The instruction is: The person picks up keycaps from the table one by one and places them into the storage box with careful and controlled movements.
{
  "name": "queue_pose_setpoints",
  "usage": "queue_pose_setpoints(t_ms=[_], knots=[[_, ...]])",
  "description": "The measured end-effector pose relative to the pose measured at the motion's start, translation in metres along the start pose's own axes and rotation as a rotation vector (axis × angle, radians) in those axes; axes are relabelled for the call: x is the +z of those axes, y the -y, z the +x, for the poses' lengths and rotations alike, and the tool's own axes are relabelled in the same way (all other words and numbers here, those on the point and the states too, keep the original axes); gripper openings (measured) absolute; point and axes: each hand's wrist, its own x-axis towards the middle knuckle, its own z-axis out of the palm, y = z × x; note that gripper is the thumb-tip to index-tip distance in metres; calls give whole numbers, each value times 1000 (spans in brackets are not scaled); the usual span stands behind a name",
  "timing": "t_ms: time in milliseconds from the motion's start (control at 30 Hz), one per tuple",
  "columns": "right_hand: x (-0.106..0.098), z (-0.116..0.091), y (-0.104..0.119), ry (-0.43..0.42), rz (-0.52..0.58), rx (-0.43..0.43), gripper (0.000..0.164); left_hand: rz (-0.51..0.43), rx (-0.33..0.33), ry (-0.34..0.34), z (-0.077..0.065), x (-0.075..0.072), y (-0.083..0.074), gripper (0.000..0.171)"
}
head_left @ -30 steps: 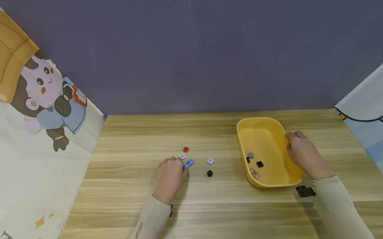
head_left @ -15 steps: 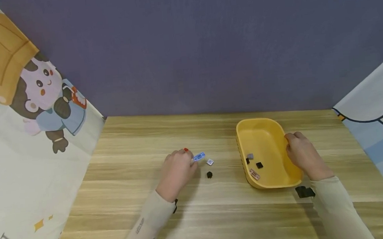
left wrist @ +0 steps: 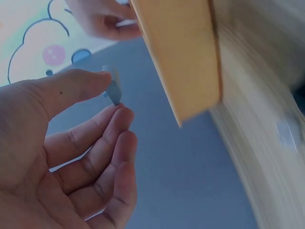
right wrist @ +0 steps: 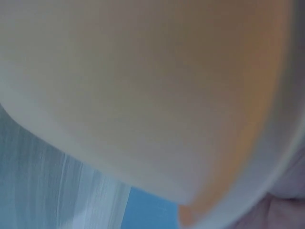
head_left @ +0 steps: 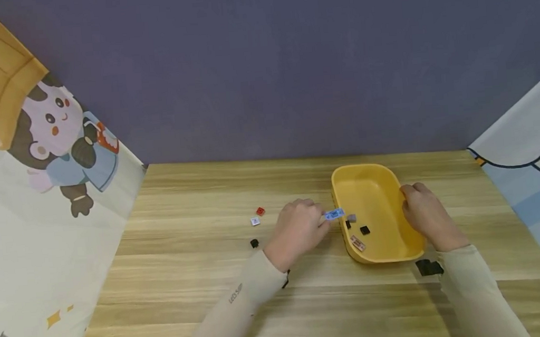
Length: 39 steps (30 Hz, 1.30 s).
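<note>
My left hand [head_left: 298,227] pinches a small blue printed tile [head_left: 334,214] between thumb and index finger, at the left rim of a yellow plastic bin [head_left: 376,181]. In the left wrist view the tile [left wrist: 113,90] shows at the thumb tip, apart from the bin wall [left wrist: 183,57]. My right hand [head_left: 428,217] grips the bin's right rim. Inside the bin lie a grey piece [head_left: 351,218], a black square tile [head_left: 365,230], another small black piece [head_left: 348,225] and a pinkish printed tile [head_left: 358,243]. The bin's wall fills most of the right wrist view.
On the wooden table [head_left: 182,196] lie a red piece [head_left: 260,211], a white tile [head_left: 255,221] and a small black piece [head_left: 254,243]. A dark blue-grey wall [head_left: 262,74] rises behind. Printed cloth [head_left: 83,151] hangs at the left side.
My left hand has carried the blue tile rightward from the loose pieces to the bin's left rim. The red piece and a white tile are uncovered again. My right hand stays on the bin.
</note>
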Motion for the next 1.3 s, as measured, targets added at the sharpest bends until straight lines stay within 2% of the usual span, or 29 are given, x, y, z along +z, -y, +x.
queue_pose_setpoints(t_ms=[133, 300, 633, 833, 1033, 1300], knots=[[1, 1, 0, -6, -9, 0, 24, -23, 57, 18, 12, 9, -16, 23], [2, 1, 1, 11, -7, 8, 25, -25, 87, 25, 20, 16, -30, 22], [3, 1, 0, -35, -13, -6, 24, -20, 91, 43, 26, 18, -36, 21], [3, 1, 1, -44, -7, -31, 23, -33, 77, 37, 25, 21, -33, 20], [2, 3, 2, -32, -8, -3, 24, -4, 64, 7, 22, 19, -27, 19], [2, 3, 1, -25, -3, 0, 23, -8, -27, 4, 7, 6, -3, 25]])
